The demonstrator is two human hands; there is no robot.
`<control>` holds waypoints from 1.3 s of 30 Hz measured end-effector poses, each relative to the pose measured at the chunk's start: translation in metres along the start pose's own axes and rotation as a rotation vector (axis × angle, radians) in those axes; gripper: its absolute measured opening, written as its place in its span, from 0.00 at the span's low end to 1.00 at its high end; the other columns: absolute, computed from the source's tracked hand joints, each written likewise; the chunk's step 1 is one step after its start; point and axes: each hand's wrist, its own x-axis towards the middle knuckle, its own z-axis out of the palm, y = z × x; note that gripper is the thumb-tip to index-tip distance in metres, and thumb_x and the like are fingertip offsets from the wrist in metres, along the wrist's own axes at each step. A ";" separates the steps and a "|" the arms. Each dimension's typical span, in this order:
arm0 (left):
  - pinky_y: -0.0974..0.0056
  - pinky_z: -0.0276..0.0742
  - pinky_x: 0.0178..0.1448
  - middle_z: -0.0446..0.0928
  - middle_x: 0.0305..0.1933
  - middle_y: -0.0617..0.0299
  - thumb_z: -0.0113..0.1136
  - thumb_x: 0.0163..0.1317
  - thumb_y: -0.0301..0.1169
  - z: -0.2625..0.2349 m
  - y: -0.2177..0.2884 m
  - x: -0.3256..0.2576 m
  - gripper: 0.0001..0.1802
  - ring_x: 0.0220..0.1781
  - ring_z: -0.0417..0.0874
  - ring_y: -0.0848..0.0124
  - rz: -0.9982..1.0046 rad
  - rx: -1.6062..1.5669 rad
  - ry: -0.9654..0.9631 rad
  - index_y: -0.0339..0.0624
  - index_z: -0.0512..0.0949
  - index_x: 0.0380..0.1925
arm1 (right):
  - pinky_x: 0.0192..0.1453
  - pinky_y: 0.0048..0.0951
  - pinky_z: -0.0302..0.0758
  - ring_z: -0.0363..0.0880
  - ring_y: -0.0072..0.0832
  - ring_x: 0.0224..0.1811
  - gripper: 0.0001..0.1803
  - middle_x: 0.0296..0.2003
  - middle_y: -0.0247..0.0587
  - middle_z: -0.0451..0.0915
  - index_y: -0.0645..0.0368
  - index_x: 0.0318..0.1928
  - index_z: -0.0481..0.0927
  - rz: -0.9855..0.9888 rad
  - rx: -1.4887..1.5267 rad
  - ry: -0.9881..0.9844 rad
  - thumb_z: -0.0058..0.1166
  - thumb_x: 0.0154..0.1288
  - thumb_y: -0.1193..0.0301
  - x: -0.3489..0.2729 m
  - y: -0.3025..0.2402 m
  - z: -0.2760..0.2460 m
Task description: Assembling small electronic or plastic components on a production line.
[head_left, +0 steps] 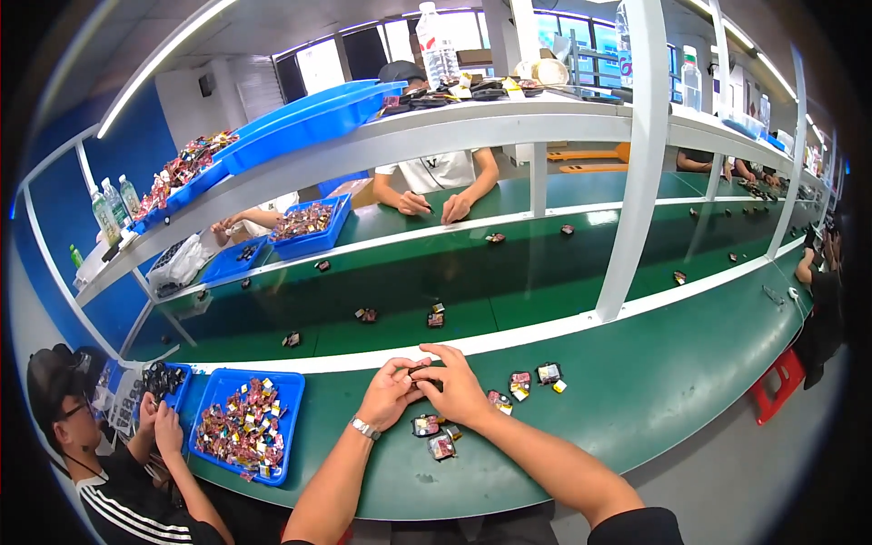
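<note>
Both of my hands meet over the green worktable (pixel 590 427), near its far white edge. Between their fingertips is a small black piece (pixel 417 371), mostly covered by the fingers, so its exact kind is hidden. My left hand (pixel 385 400), with a metal watch band at the wrist, grips it from the left. My right hand (pixel 456 389) closes on it from the right. Just below the hands lie two small black-cased electronic units (pixel 442 446) with reddish insides. Several more such units (pixel 520 385), some with white and yellow squares, lie right of my right hand.
A blue tray (pixel 296 400) heaped with small reddish parts stands left of my left arm. Beyond the white rail, a green conveyor belt (pixel 509 291) carries scattered units. A white post (pixel 633 163) and shelf rise ahead. Co-workers sit at left and across; a red stool (pixel 779 386) stands right.
</note>
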 end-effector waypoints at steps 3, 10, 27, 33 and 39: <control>0.52 0.75 0.64 0.71 0.64 0.50 0.51 0.69 0.24 -0.003 -0.001 0.000 0.12 0.60 0.77 0.62 -0.038 0.000 -0.010 0.43 0.67 0.51 | 0.65 0.40 0.68 0.68 0.43 0.62 0.09 0.57 0.40 0.75 0.54 0.39 0.86 0.061 0.047 0.007 0.62 0.55 0.74 -0.003 0.000 0.000; 0.54 0.75 0.65 0.71 0.64 0.51 0.51 0.69 0.24 0.003 0.000 0.001 0.12 0.60 0.77 0.63 0.003 0.030 0.008 0.42 0.68 0.51 | 0.66 0.41 0.67 0.67 0.44 0.63 0.09 0.58 0.42 0.74 0.55 0.39 0.86 0.041 0.055 -0.003 0.61 0.56 0.75 -0.002 0.005 0.006; 0.55 0.76 0.64 0.76 0.53 0.55 0.50 0.70 0.25 0.004 0.001 0.000 0.15 0.56 0.78 0.66 -0.042 0.020 0.063 0.40 0.65 0.55 | 0.40 0.33 0.77 0.77 0.35 0.39 0.07 0.35 0.36 0.78 0.59 0.34 0.82 -0.178 -0.154 0.097 0.63 0.52 0.77 0.008 -0.002 0.000; 0.56 0.76 0.63 0.76 0.53 0.55 0.49 0.69 0.23 0.010 0.003 0.000 0.15 0.56 0.78 0.66 -0.066 0.043 0.088 0.39 0.65 0.55 | 0.40 0.33 0.78 0.78 0.34 0.39 0.06 0.35 0.36 0.78 0.58 0.35 0.83 -0.184 -0.234 0.084 0.63 0.54 0.75 0.005 0.000 0.002; 0.57 0.77 0.61 0.76 0.52 0.56 0.47 0.70 0.22 0.015 0.002 0.002 0.15 0.55 0.79 0.67 -0.078 0.085 0.095 0.39 0.65 0.55 | 0.39 0.34 0.79 0.76 0.35 0.39 0.06 0.35 0.35 0.75 0.56 0.32 0.79 -0.185 -0.345 0.081 0.59 0.52 0.76 0.003 0.003 0.005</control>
